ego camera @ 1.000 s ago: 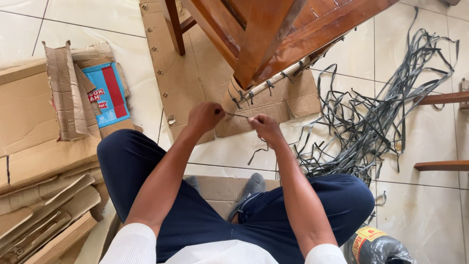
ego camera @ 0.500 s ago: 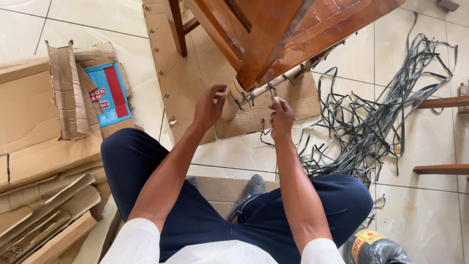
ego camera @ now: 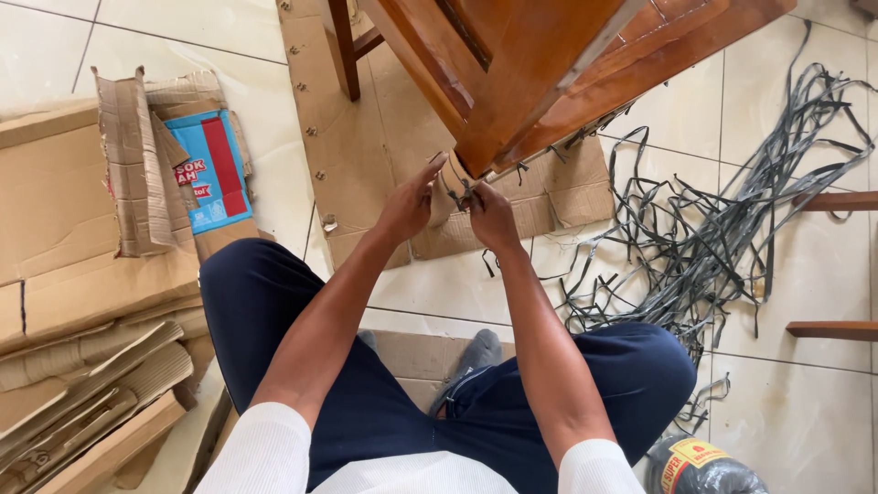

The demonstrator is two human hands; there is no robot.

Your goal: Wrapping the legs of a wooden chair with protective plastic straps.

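**Tying a strap at the cardboard-wrapped furniture leg**

Far left: flattened cardboard boxes (ego camera: pixel 82 274) stacked on the tiled floor (ego camera: pixel 183 37), well apart from the work.

Centre-left: left hand (ego camera: pixel 407 206) up against the cardboard wrap (ego camera: pixel 448 183) on the end of the wooden leg (ego camera: pixel 512 101). Fingers partly curled, thumb and forefinger reaching to the wrap's edge; cannot tell if they pinch a strap or only steady the cardboard.

Centre: right hand (ego camera: pixel 489 218) just beside the left, nearly touching it. Fingers closed, tips pinched at the dark strap (ego camera: pixel 468 192) where it crosses the wrap. A loose tail (ego camera: pixel 489 265) hangs below the wrist.

Right: loose heap of dark straps (ego camera: pixel 713 229) on the floor, near the right knee.

Judgement on doing the step well: keep the left hand pressing the wrap flat so it cannot slide down the leg; draw the strap snug with the right before cinching; seat the knot on cardboard, not bare varnished wood; keep the tail clear of the heap.
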